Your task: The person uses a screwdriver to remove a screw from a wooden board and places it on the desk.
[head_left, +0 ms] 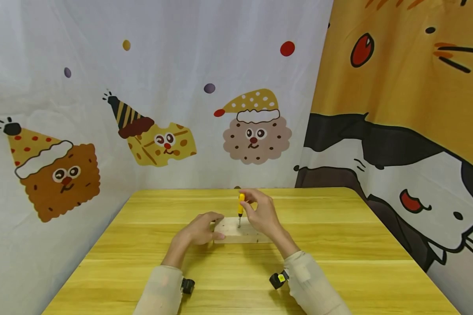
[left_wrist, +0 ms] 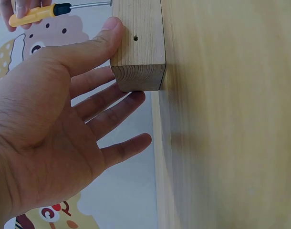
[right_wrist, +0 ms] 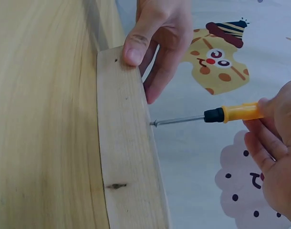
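Observation:
A pale wooden block (head_left: pixel 236 239) lies on the table, its long side facing me. Around its left end, my left hand (head_left: pixel 199 229) has the thumb on the near face and fingers at the far side and end, steadying it. My right hand (head_left: pixel 265 213) grips the yellow handle of a screwdriver (right_wrist: pixel 242 112) from above. The driver stands upright over the block, its black collar leading to a thin metal shaft. At the shaft's tip a small screw (right_wrist: pixel 154 123) stands in the block's top face, its head still above the wood.
The yellow wood-grain table (head_left: pixel 319 227) reaches back to a white cloth (head_left: pixel 173 52) printed with cartoon food. An orange cloth (head_left: pixel 394 83) with cartoon animals hangs at the right. Small black devices (head_left: pixel 188 286) sit on both wrists.

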{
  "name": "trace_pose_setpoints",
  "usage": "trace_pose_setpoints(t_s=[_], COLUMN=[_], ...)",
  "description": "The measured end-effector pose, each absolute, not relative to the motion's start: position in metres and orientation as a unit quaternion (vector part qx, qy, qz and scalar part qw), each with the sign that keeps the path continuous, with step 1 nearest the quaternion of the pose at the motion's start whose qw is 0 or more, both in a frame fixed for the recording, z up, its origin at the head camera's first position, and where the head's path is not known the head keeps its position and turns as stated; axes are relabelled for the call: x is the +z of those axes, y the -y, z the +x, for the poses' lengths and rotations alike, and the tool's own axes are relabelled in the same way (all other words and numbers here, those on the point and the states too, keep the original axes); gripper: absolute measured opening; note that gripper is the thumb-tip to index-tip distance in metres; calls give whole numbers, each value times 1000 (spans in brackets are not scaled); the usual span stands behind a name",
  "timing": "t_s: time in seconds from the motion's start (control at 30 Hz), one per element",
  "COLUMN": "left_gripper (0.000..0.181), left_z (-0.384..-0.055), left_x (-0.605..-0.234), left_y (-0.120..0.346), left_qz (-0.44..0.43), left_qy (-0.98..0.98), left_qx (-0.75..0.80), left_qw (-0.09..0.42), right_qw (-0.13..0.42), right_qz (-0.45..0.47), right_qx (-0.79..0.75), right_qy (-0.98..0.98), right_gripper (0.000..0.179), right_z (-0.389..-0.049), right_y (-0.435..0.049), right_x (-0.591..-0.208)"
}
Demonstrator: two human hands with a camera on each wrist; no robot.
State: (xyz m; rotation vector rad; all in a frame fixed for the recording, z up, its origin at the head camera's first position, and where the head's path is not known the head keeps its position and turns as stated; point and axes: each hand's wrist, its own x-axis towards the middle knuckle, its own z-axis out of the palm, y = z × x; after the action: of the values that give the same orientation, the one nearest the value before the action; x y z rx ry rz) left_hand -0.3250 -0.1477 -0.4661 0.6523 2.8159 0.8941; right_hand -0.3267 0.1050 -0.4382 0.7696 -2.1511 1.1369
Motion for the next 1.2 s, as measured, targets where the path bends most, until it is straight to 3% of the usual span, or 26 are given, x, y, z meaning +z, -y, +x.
trace_pose_setpoints(t_s=[0.27,0.57,0.9,1.2], left_gripper=[71,69,70,71], left_z=[-324,-322,-323,-323], left_x=[-466,-465,-464,-466], left_y=[147,147,147,146], left_qz=[220,215,219,209], left_qy=[-927,-928,-928,-932], left_qx=[298,298,296,292], left_qw=[57,60,57,56], right_qw=[346,356,348,300], right_qz=[297,294,293,289], right_qx=[413,419,422,444], right_qy=[789,782,784,793], right_gripper=[25,24,27,31], right_z=[-330,-331,-329,-328], right_y=[-104,-103,-105,-106], right_x=[-442,-442,-440,-438])
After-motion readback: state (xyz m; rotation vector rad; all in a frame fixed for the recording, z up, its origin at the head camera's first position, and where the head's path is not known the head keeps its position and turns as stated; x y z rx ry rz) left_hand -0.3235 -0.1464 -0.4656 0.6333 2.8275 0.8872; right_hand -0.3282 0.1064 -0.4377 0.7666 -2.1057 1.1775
